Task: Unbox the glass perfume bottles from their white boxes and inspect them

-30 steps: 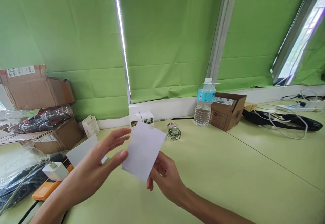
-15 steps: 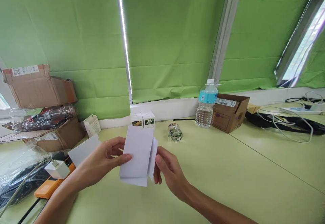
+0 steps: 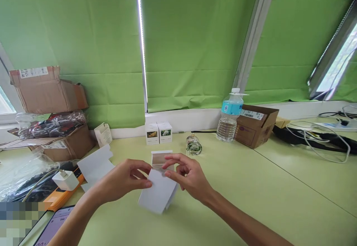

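Observation:
A folded white card (image 3: 158, 193) hangs tilted over the table, its upper left corner pinched by my left hand (image 3: 134, 181). My right hand (image 3: 185, 173) is at the card's upper right corner, its index finger raised and its thumb near the edge; whether it grips the card cannot be made out. Just behind the card lies an open white box (image 3: 161, 159), partly hidden by my right fingers. Two small white boxes with pictures, a left one (image 3: 152, 134) and a right one (image 3: 165, 133), stand side by side further back. A small glass jar (image 3: 193, 145) is to their right.
At the back right are a water bottle (image 3: 229, 117) and a brown carton (image 3: 255, 125), with white cables beyond. Stacked cartons (image 3: 50, 93), flat white card (image 3: 96, 164), a white charger (image 3: 66, 180) and a phone (image 3: 54, 227) occupy the left.
The folded card has moved down and tilted. My right hand has risen to its top corner. The open box behind it and the phone have come into view.

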`<state>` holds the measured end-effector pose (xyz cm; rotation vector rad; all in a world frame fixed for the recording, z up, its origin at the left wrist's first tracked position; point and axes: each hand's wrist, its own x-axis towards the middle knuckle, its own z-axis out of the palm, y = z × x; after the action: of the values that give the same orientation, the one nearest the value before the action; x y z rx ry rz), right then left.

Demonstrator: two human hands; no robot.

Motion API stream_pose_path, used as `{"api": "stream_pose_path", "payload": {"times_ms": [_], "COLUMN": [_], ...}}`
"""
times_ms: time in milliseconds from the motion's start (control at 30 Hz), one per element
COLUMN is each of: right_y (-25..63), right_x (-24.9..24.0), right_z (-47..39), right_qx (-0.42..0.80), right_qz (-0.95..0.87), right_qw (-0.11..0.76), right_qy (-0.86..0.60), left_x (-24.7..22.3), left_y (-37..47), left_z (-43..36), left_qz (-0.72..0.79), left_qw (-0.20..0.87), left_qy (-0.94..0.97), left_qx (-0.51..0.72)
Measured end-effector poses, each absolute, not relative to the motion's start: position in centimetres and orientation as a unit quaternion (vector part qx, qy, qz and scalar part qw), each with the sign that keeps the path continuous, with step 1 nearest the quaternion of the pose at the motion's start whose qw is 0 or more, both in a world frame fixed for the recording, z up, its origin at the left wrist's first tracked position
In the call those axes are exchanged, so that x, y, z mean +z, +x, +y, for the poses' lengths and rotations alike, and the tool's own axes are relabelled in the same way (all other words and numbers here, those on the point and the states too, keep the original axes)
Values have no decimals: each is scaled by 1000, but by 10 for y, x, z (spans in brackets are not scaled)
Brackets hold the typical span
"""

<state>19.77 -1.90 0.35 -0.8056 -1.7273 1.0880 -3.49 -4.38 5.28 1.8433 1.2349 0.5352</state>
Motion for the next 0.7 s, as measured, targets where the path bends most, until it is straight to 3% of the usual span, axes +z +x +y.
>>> {"api": "stream_pose_path", "payload": {"times_ms": [367,600,700], "right_y": [196,198,201], "right_x": [-1,0,4], "right_z": [-21,-24,-21], "right_qx": [496,389,404], "right_qz": [-721,-809,-805], "right_qw": [376,316,298], "right_qy": [-305,-306,-316], "left_x": [42,35,31], "left_y": [-33,-32,-35], "left_z": [-43,-40,-38], "left_qz": [529,536,530], "left_qw": [372,388,407], "left_qy": [754,742,735], "left_qx": [116,106,109]}}
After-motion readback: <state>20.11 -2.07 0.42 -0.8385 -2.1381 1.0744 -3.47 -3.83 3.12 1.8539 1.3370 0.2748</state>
